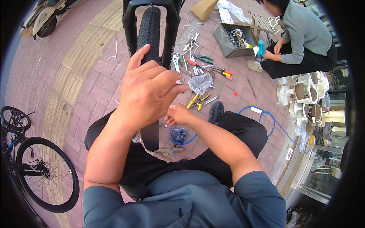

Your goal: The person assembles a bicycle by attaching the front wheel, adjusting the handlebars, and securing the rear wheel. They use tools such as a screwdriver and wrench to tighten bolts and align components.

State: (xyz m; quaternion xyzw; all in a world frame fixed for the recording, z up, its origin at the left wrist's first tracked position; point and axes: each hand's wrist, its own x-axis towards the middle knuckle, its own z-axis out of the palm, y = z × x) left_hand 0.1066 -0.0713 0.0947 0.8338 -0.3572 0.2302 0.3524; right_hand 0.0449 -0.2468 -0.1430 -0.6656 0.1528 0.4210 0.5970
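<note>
My left hand (146, 89) is raised in front of a bicycle's knobby front tyre (149, 30), which stands between the legs of a black fork (130, 32). Its thumb and index finger are pinched together around something small and shiny, too small to name. The little finger points up across the tread. Lower and to the right, my right hand (179, 114) hangs beside the wheel with fingers curled in; what they hold, if anything, is hidden. Just beyond it lie yellow-handled pliers (193, 101) and a clear plastic bag (200, 82).
Green-handled pliers (203, 58) and several wrenches lie on the paving near an open metal toolbox (224, 45). At the right, a squatting person (304, 38) holds a teal power tool (260, 51). A blue hose (274, 119) crosses the ground. Another bicycle (45, 173) lies left.
</note>
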